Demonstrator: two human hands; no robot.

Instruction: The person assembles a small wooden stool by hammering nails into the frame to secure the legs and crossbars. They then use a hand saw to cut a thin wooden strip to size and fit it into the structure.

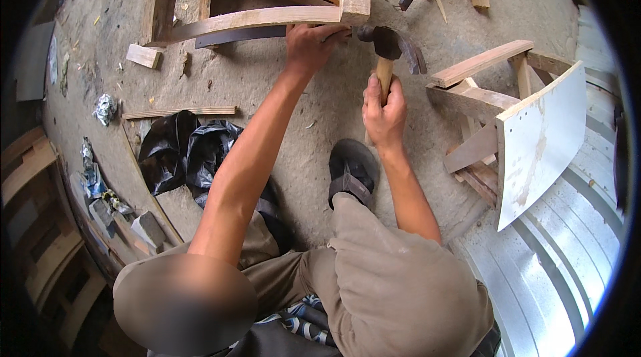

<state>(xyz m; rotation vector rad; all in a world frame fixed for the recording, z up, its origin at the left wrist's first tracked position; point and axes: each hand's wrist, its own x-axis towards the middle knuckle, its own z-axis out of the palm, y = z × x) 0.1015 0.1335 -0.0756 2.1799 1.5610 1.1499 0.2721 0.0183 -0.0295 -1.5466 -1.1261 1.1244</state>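
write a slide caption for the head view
Right hand gripping a dark metal claw hammer with pale wooden handle; left hand at the edge of an open, pale wooden frame.

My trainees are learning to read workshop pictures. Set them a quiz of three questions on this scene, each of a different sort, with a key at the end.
1. Multiple choice. What does the person's right hand grip?
(a) a white board
(b) a hammer
(c) a sandal

2. True or false. The crumpled black plastic lies further left in the picture than the hammer.

3. Short answer. Which of the person's hands is at the near edge of the wooden frame at the top of the picture?

Key: 1. b. 2. True. 3. The left hand.
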